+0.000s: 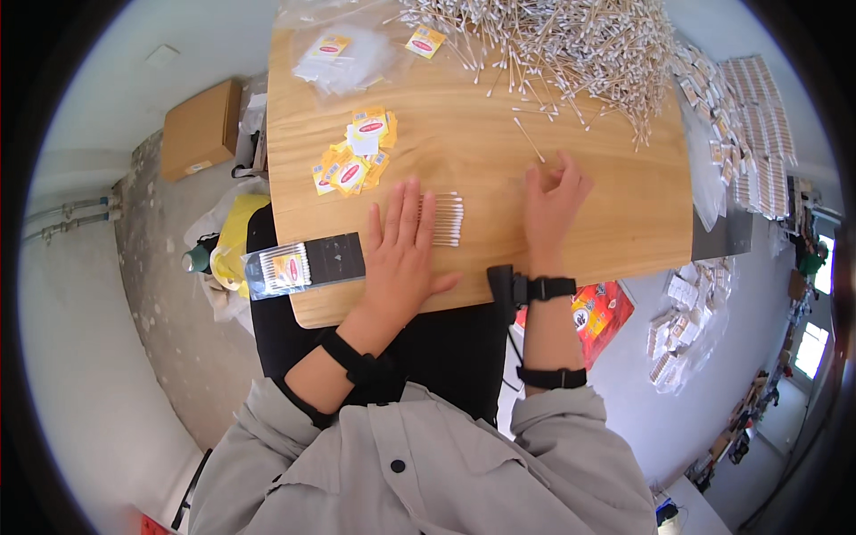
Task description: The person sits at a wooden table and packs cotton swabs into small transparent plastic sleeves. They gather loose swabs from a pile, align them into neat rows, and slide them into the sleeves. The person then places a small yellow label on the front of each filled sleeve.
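Note:
My left hand (399,254) lies flat on the wooden table, fingers stretched out, partly over a neat row of cotton swabs (448,220). The swabs' right ends show beside its fingers; the rest is hidden. Raised farther right, my right hand (550,214) has its fingers bent, thumb and forefinger apart. A single cotton swab (530,140) lies just beyond those fingertips. Left of my left hand, a clear packet (283,270) with swabs and a yellow card sits over the end of a dark strip (337,259), jutting past the table's edge.
A large heap of loose cotton swabs (571,53) covers the table's far right. Yellow cards (357,169) are piled at left, with clear plastic bags (343,67) behind. Packed bundles (758,134) lie beyond the right edge (692,205). A cardboard box (201,129) stands left.

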Tool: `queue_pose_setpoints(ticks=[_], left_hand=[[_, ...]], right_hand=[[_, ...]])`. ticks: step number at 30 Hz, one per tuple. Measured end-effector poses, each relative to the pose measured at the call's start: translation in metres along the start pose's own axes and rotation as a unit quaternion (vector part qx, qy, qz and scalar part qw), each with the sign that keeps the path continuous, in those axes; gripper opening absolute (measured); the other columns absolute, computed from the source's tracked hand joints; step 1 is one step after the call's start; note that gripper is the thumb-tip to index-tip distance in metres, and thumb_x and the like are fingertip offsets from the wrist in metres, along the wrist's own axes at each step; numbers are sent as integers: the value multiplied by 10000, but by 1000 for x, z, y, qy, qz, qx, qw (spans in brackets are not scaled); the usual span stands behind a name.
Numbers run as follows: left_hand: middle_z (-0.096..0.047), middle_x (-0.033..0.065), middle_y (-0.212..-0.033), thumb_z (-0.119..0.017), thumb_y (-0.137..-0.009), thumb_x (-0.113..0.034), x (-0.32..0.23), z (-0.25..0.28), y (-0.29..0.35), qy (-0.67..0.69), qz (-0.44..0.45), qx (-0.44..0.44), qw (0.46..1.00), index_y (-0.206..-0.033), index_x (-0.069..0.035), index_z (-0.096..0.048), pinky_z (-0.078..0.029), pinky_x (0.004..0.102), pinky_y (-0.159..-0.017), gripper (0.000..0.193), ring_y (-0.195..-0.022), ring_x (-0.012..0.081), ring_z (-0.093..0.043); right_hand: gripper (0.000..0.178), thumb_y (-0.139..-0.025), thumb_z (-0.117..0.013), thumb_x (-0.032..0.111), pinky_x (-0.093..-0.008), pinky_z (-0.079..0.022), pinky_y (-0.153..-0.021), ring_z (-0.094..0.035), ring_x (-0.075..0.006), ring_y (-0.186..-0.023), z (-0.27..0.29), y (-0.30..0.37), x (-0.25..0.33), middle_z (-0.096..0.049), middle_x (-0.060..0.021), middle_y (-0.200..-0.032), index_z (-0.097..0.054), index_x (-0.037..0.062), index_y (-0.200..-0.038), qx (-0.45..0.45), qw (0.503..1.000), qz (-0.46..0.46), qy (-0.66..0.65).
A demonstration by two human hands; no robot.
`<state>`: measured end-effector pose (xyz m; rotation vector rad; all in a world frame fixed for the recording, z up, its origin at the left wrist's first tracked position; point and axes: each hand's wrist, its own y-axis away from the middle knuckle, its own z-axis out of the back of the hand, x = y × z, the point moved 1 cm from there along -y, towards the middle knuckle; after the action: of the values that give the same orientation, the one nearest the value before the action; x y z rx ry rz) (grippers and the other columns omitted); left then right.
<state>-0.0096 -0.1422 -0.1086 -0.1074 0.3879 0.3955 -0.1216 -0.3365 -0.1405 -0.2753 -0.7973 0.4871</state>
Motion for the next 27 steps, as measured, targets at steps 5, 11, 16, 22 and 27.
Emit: queue_pose_setpoints(ticks=[5,11,16,22,27], left_hand=[[-207,217,-1584,-820,-580,-542,4,-11,-1,7,4,0,1000,-1503,9,-266,-167,583,-1158,1208,-1473,387,-190],[-216,199,-1586,-813,-609,-517,3,-4,2,-3,12,-3,1000,-1496,1,-292,-157,594,-1155,1152,-1477,378,-185],[-237,186,-1582,-807,-660,-468,16,-9,-3,-13,-1,-52,999,-1492,-2,-303,-163,557,-1167,1079,-1481,337,-200],[-241,172,-1584,-810,-672,-451,15,-5,-8,15,5,-40,999,-1497,-10,-295,-168,539,-1172,1068,-1482,314,-208],[-230,174,-1588,-796,-670,-493,14,-10,-3,0,15,-14,1000,-1510,-17,-271,-164,540,-1173,1099,-1483,312,-204]], right_hand=[[340,-957,-586,174,-362,-456,-856,-518,-239,-998,0,-3,9,-491,-128,-1136,-531,14,-1252,42,997,-43,-58],[466,-1063,-351,331,-410,-348,-1120,-449,-296,-1276,-30,53,57,-452,-172,-1320,-438,-55,-1308,64,870,-141,-469],[541,-1067,-297,381,-434,-291,-1167,-393,-317,-1346,-29,61,60,-395,-206,-1380,-370,-74,-1351,84,841,-153,-512],[438,-1036,-411,228,-427,-284,-1166,-403,-319,-1331,-22,54,59,-410,-193,-1359,-367,-57,-1366,86,840,-166,-510],[423,-919,-542,-21,-411,-344,-1116,-451,-292,-1250,-8,63,52,-446,-169,-1297,-444,-40,-1330,167,977,32,-131]])
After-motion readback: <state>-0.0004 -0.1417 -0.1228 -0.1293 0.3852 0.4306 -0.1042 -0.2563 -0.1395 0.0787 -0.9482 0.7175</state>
